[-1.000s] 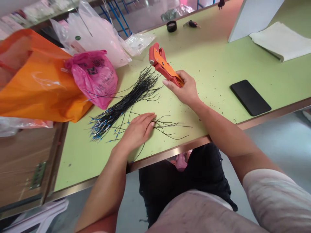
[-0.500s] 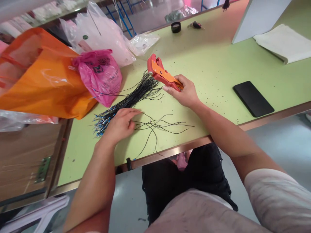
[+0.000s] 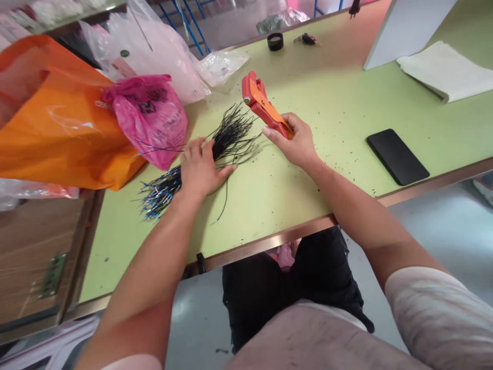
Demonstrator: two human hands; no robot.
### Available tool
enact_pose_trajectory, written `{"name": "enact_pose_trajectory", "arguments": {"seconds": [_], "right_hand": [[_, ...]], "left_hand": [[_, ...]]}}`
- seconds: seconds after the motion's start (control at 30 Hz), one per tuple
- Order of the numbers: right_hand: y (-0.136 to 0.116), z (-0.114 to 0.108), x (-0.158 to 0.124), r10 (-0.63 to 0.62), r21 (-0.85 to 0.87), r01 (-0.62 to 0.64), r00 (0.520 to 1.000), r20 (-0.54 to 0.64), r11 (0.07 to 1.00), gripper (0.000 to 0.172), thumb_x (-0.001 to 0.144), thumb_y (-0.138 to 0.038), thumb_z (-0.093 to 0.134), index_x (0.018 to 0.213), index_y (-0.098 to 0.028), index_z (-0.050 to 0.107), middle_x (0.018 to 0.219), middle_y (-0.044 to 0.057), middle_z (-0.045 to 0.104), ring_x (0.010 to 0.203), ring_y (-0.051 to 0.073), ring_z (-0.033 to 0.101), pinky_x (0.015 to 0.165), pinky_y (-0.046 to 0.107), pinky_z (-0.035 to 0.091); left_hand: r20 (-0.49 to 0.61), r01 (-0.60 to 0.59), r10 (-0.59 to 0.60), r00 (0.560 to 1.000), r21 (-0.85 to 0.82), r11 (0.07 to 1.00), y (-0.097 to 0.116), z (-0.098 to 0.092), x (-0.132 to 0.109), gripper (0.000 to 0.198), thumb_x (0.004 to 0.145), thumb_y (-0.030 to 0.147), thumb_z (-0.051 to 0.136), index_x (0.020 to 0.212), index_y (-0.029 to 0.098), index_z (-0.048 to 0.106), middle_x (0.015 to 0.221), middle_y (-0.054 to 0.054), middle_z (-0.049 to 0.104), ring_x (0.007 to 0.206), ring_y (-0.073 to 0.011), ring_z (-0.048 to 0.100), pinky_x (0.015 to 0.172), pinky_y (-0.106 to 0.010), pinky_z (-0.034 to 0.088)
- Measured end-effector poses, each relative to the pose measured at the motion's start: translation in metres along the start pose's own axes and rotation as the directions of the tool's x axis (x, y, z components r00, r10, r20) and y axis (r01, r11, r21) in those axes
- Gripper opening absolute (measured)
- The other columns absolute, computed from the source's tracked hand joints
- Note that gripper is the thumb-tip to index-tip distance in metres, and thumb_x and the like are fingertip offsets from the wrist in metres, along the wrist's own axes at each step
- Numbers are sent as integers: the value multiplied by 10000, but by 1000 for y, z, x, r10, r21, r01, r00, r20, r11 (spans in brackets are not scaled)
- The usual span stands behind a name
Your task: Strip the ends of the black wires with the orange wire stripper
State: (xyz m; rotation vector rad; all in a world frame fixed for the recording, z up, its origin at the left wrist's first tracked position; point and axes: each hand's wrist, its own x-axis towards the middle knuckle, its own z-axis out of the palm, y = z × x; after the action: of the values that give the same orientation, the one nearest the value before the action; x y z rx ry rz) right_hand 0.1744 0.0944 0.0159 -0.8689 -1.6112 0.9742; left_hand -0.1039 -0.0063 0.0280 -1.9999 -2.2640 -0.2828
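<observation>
My left hand (image 3: 202, 167) lies across the middle of a long bundle of thin black wires (image 3: 233, 136), its fingers closed over them. The bundle's blue-tipped ends (image 3: 157, 194) fan out to the lower left of that hand, and a single loose wire (image 3: 224, 200) trails below it. My right hand (image 3: 295, 141) grips the handles of an orange-red wire stripping tool (image 3: 262, 103), whose head points up and left. That tool is held just above the green tabletop (image 3: 331, 103), close to the bundle's upper end.
An orange bag (image 3: 57, 123) and a pink plastic bag (image 3: 148, 121) sit at the left table edge, with clear bags (image 3: 150, 56) behind. A black phone (image 3: 398, 156), folded white cloth (image 3: 447, 71), black cap (image 3: 275, 41) and key fob (image 3: 307, 39) lie on the table among black scraps.
My left hand has moved up and left onto the bundle, and the loose wires formerly spread at the right are gathered in. The stripping tool in my right hand has tilted slightly.
</observation>
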Motion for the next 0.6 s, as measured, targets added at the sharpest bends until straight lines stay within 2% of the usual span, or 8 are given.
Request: {"name": "enact_pose_trajectory", "arguments": {"seconds": [0.07, 0.1, 0.13, 0.2, 0.27, 0.4, 0.5, 0.6], "right_hand": [[-1, -1, 0, 7, 2, -7, 1000, 2, 1000, 702, 841, -922, 780, 1039, -259, 659, 940, -1, 642, 889, 190, 623, 808, 371, 569], [-2, -2, 0, 12, 2, -12, 1000, 2, 1000, 705, 839, -926, 777, 1033, -259, 658, 940, 0, 643, 886, 189, 620, 803, 370, 564], [-3, -2, 1, 20, 2, -20, 1000, 0, 1000, 711, 834, -932, 774, 1028, -258, 657, 939, 0, 643, 883, 188, 616, 798, 370, 558], [-7, -4, 1, 35, 5, -35, 999, -6, 999, 729, 824, -948, 765, 1028, -256, 659, 943, 2, 644, 880, 188, 612, 791, 369, 548], [-11, -6, 1, 44, 9, -44, 999, -16, 999, 744, 822, -961, 751, 1033, -253, 657, 954, 5, 646, 884, 189, 609, 794, 369, 541], [-17, -8, 1, 69, 6, -69, 998, -15, 998, 729, 850, -948, 747, 1035, -253, 631, 959, 4, 637, 895, 182, 588, 825, 364, 533], [-17, -7, 1, 79, -6, -79, 997, 1, 997, 689, 881, -912, 758, 1042, -257, 619, 955, 5, 606, 916, 184, 588, 836, 364, 529], [-15, -6, 1, 75, -14, -74, 997, 12, 997, 670, 908, -892, 744, 1059, -250, 628, 955, 14, 564, 935, 195, 606, 833, 369, 535]], "left_hand": [[65, 85, -83, 994, -36, 996, -15, 2, 30, 1090, 828, 651, 895, 1642, 49, 491, 1707, -323, 512, 1613, -516, 436, 1318, -614, 397], [146, 130, -121, 982, -51, 990, -22, 3, 41, 1122, 817, 655, 902, 1625, -1, 481, 1665, -348, 542, 1578, -511, 478, 1303, -604, 418], [239, 148, -131, 962, -55, 987, -28, 5, 49, 1094, 831, 674, 879, 1588, -25, 512, 1612, -351, 589, 1522, -498, 534, 1274, -590, 451], [308, 91, -68, 949, -60, 994, -35, 9, 52, 920, 905, 667, 778, 1503, -13, 617, 1534, -315, 654, 1450, -459, 593, 1255, -558, 475], [256, -7, 23, 966, -63, 998, -35, 12, 39, 762, 967, 605, 667, 1479, 40, 674, 1481, -278, 688, 1426, -434, 606, 1267, -556, 468], [185, -180, 204, 961, -141, 974, -25, 7, -14, 575, 1027, 536, 534, 1426, 173, 734, 1332, -205, 756, 1302, -419, 661, 1213, -594, 511], [169, -232, 265, 949, -191, 954, -19, -3, -51, 547, 1063, 573, 503, 1392, 215, 752, 1336, -186, 758, 1280, -406, 675, 1207, -588, 523], [192, -224, 269, 944, -227, 948, -23, -13, -73, 518, 1062, 576, 515, 1383, 254, 764, 1338, -163, 771, 1291, -402, 688, 1215, -597, 532]]}}
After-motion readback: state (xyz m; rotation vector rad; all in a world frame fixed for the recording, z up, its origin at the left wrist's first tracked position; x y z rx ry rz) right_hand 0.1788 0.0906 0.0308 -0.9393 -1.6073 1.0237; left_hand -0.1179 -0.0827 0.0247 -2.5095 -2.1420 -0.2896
